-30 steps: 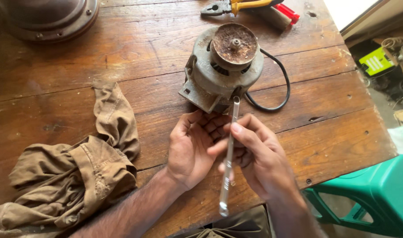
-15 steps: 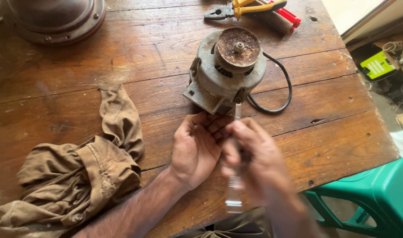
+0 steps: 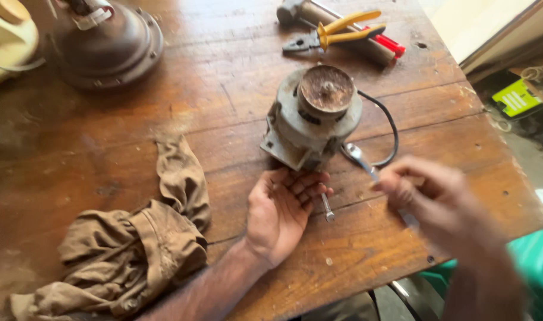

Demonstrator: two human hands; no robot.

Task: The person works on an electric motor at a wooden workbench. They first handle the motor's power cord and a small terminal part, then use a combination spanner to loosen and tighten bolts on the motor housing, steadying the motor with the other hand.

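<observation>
While the left hand (image 3: 280,214) lies palm up on the worktop (image 3: 235,101) with its fingers loosely curled and nothing in its grip, its fingertips rest against the base of the rusty motor (image 3: 313,116), seemingly to steady it; a short bolt (image 3: 327,209) lies just beside those fingers, close enough to pick up; the right hand (image 3: 432,199), blurred, closes around the handle of a spanner (image 3: 359,157), whose head points at the foot of the motor near the black cable (image 3: 390,128); a crumpled brown rag (image 3: 128,249) sits to the left, and yellow-handled pliers (image 3: 337,32) lie at the far edge, near but apart from the work.
</observation>
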